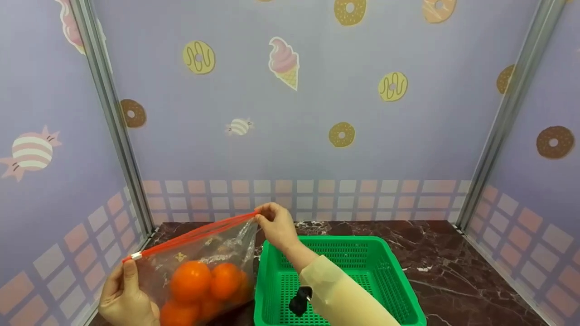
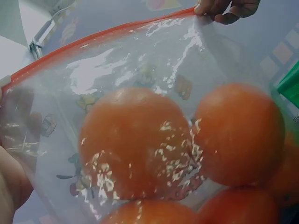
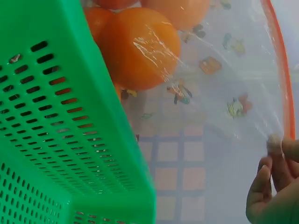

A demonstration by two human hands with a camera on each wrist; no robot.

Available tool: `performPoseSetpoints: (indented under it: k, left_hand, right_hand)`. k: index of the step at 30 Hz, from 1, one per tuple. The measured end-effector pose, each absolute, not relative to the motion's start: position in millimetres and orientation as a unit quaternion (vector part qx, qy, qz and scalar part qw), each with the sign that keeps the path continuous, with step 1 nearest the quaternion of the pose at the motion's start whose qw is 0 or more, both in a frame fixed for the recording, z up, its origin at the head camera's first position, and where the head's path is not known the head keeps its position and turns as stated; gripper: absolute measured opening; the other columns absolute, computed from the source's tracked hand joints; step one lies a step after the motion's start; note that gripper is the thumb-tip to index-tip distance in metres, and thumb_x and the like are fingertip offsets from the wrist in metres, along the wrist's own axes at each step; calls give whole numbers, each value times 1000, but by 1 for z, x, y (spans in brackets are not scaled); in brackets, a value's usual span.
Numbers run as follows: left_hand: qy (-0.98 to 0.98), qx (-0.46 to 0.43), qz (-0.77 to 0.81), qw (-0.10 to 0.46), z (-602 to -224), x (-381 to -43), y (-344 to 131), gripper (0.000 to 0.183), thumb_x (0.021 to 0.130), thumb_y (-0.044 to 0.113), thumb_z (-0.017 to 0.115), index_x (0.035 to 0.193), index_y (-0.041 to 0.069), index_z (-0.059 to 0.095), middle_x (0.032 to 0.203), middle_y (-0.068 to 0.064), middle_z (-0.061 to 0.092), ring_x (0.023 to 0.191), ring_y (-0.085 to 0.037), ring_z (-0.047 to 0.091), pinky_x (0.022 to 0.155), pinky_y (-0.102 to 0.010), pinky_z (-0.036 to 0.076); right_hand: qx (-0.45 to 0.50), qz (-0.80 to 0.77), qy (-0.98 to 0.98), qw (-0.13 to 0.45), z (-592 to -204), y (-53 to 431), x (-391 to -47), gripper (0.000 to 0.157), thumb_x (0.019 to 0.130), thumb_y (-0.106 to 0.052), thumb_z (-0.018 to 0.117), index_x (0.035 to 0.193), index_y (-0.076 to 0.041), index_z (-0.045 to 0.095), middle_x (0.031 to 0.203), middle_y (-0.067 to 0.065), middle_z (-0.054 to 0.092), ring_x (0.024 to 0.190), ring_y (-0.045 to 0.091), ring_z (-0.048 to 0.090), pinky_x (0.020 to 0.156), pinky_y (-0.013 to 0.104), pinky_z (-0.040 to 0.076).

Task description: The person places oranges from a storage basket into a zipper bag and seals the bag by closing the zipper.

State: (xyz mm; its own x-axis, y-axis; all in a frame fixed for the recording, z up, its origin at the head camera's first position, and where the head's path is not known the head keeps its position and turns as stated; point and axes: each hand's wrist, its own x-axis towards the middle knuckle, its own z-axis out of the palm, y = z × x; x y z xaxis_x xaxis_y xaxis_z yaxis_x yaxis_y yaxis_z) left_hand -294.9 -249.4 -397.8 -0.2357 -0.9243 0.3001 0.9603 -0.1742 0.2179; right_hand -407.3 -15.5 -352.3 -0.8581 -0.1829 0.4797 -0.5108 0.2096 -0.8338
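A clear zipper bag (image 1: 156, 271) with a red top strip (image 1: 195, 235) hangs between both hands, holding several oranges (image 1: 190, 280). My left hand (image 1: 127, 294) pinches the strip's lower left end, beside the white slider (image 1: 136, 256). Higher up, my right hand (image 1: 277, 226) pinches the other top corner between thumb and fingers. In the left wrist view the oranges (image 2: 135, 142) press against the printed film, and the right hand (image 2: 226, 8) shows at the far corner. The right wrist view has the right hand (image 3: 275, 182) gripping the bag's edge.
To the right of the bag, a green plastic basket (image 1: 401, 271) stands on the dark marbled tabletop (image 1: 446, 276), under my right forearm. A small black object (image 1: 299, 302) shows by the right sleeve. Patterned panels (image 1: 312, 158) with metal posts (image 1: 503, 113) enclose the table.
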Motion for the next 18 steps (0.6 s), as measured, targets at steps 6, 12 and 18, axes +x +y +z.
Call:
performPoseSetpoints:
  k: [6, 12, 18]
  left_hand:
    - [-174, -58, -771, 610, -394, -295, -238, 20, 70, -16, 71, 86, -24, 63, 75, -22, 69, 63, -25, 67, 59, -29, 54]
    - [-218, -46, -760, 611, -389, -293, -227, 20, 71, -15, 71, 87, -23, 64, 78, -19, 70, 67, -22, 69, 61, -27, 54]
    - [-254, -45, -759, 598, -386, -293, -220, 25, 71, -13, 73, 90, -24, 62, 80, -16, 72, 72, -20, 70, 64, -23, 54]
  right_hand:
    - [295, 495, -771, 271, -348, -30, -380, 48, 81, 2, 52, 125, -17, 52, 125, -3, 54, 119, 20, 37, 95, 39, 39]
    - [422, 403, -728, 361, -333, -55, -346, 31, 90, -23, 60, 121, -16, 57, 120, -6, 59, 125, 17, 38, 101, 41, 34]
    - [455, 337, -750, 341, -322, -81, -322, 27, 92, -37, 58, 114, -23, 65, 112, -14, 65, 116, 10, 49, 97, 29, 39]
